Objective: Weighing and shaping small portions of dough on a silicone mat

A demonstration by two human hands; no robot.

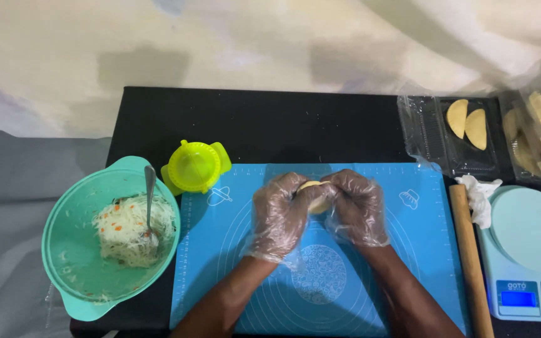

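Blue mat (370, 300), gloved left hand (278, 216), right hand (358, 209) pinching dough piece (316, 195) mid-mat

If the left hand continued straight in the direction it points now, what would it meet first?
The left hand points right, so it meets the dough piece it already touches, then the right hand directly behind it.

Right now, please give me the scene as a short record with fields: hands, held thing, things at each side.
left hand: gloved, pinching the dough piece
right hand: gloved, pinching the dough piece
dough piece: pale, held between both hands above the blue mat
left side: green bowl with shredded filling and spoon; yellow-green press
right side: rolling pin, scale, folded pastries in clear tray
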